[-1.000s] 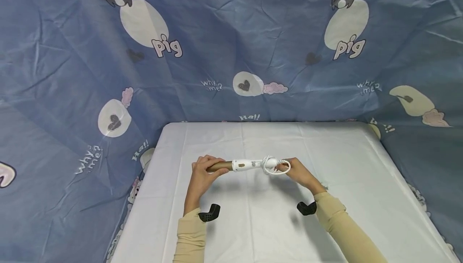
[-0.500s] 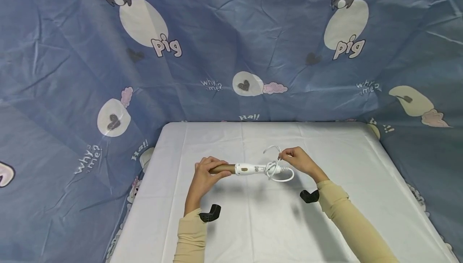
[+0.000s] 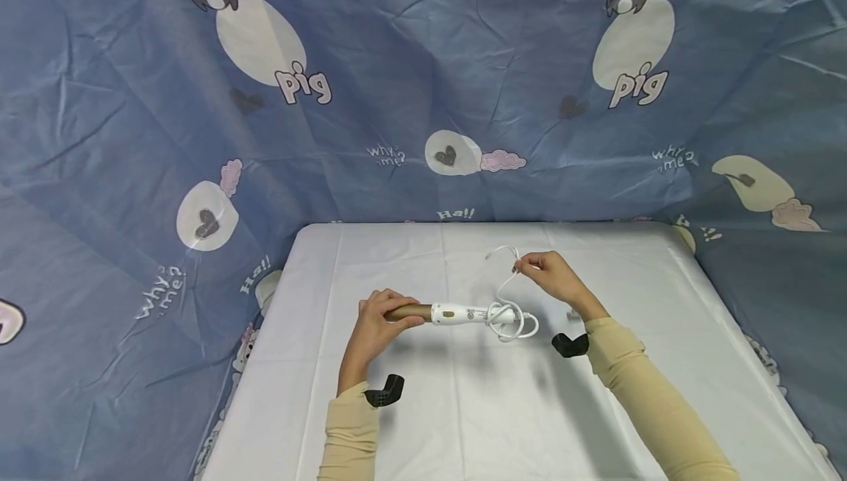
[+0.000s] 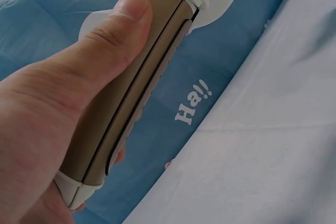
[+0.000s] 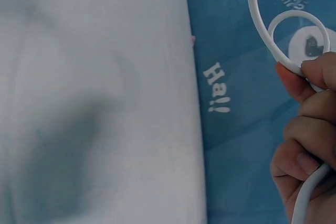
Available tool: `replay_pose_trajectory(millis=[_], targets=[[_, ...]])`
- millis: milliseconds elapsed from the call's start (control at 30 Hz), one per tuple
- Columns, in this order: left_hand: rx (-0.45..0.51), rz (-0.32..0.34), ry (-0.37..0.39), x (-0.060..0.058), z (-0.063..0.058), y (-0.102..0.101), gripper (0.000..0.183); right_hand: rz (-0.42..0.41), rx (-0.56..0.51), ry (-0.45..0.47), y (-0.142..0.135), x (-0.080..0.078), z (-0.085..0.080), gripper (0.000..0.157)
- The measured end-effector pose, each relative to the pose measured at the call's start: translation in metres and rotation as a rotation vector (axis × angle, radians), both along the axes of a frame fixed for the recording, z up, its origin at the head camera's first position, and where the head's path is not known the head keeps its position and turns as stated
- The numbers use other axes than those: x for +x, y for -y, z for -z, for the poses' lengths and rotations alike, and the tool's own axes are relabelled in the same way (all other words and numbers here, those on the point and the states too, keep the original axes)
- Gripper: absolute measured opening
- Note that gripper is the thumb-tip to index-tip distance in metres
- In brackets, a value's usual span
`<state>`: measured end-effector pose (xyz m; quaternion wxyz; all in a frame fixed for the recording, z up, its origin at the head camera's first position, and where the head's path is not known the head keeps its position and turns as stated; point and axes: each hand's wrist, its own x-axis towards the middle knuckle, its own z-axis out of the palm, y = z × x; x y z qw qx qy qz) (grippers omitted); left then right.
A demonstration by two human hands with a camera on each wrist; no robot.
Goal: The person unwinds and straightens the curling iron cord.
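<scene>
A hair straightener with a gold barrel and white handle is held level above the table. My left hand grips its gold barrel, thumb along one side in the left wrist view. A white cord is looped and tangled round the handle's right end. Up and to the right, my right hand pinches a stretch of the cord, and a loop stands out past the fingertips in the right wrist view. Beside the right wrist hangs a small pale piece, too small to make out.
A white-covered table lies under both hands. Blue cloth printed with pigs and words hangs behind it and at both sides. Black wrist mounts stick out from the beige sleeves.
My right hand has moved from the handle's end up and away, drawing a length of cord out of the coil. The left hand has shifted slightly right, still gripping the straightener.
</scene>
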<state>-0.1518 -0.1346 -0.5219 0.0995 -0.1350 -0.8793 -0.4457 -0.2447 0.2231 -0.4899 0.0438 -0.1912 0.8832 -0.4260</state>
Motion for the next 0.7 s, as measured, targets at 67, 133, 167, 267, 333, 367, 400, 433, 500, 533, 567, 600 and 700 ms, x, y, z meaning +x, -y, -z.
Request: replay_pose_trajectory(millis=[67,133,167,267,333,367,400,433,500,533,567,600,700], targets=[[-0.007,0.0,0.002,0.0,0.001,0.0,0.032,0.008,0.007,-0.023,0.001,0.0,-0.005,0.028],[-0.009,0.003,0.006,0.0,0.001,0.0,0.031,0.017,0.015,-0.041,0.001,0.001,-0.01,0.028],[-0.011,0.005,0.009,0.0,0.001,0.0,0.031,0.021,0.016,-0.049,0.002,0.001,-0.012,0.028],[-0.013,0.008,0.014,-0.001,0.002,0.0,0.031,0.032,0.022,-0.06,0.003,0.002,-0.018,0.027],[-0.012,0.007,0.018,-0.001,0.002,0.0,0.031,0.037,0.014,-0.064,0.004,0.003,-0.021,0.028],[-0.014,0.004,0.022,-0.001,0.002,0.0,0.031,0.038,0.008,-0.065,0.004,0.003,-0.022,0.028],[-0.013,0.001,0.026,-0.001,0.002,-0.001,0.031,0.042,0.005,-0.067,0.004,0.003,-0.023,0.028],[-0.013,-0.001,0.029,-0.001,0.001,-0.001,0.032,0.046,-0.002,-0.068,0.004,0.004,-0.023,0.027],[-0.013,-0.007,0.035,-0.001,0.001,-0.001,0.032,0.054,-0.014,-0.071,0.004,0.004,-0.025,0.027],[-0.013,-0.01,0.037,-0.001,0.001,-0.001,0.032,0.058,-0.017,-0.071,0.004,0.005,-0.027,0.028],[-0.013,-0.013,0.039,-0.001,0.002,-0.001,0.032,0.064,-0.027,-0.064,0.004,0.007,-0.029,0.028],[-0.01,-0.013,0.037,-0.001,0.002,-0.001,0.032,0.07,-0.033,-0.06,0.004,0.008,-0.03,0.028],[-0.006,-0.02,0.031,-0.002,0.003,-0.001,0.033,0.081,-0.041,-0.062,0.005,0.011,-0.036,0.027]])
